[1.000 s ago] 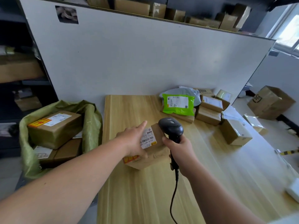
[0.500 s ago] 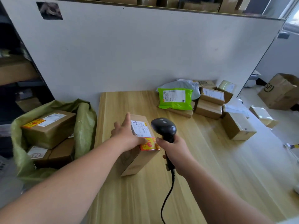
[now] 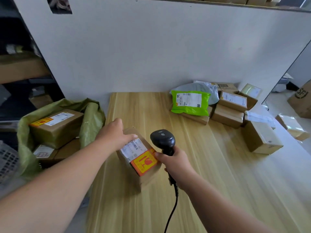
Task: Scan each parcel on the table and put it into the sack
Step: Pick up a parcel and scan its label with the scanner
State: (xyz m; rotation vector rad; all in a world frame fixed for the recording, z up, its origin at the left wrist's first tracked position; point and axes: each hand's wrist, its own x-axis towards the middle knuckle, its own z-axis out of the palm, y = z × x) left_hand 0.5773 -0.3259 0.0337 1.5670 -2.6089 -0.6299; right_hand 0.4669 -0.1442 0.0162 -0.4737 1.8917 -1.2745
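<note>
The left hand (image 3: pixel 116 135) grips the cardboard parcel (image 3: pixel 143 172) at frame centre; the right hand (image 3: pixel 176 167) wraps the barcode scanner (image 3: pixel 162 140) just beside it. Square the white label (image 3: pixel 133 148) to the scanner head, hold steady!

Two bare arms reach forward, and each hand holds something.
The left arm comes in from the lower left and slants up to the right. The left hand (image 3: pixel 116 137) sits on top of the parcel (image 3: pixel 143 163) and grips it, with the thumb stretched across the top and the fingers over the far side. The right arm comes in from the lower right. The right hand (image 3: pixel 176 165) is curled tight round the handle of the scanner (image 3: pixel 162 140). The two hands are near each other but apart.
</note>
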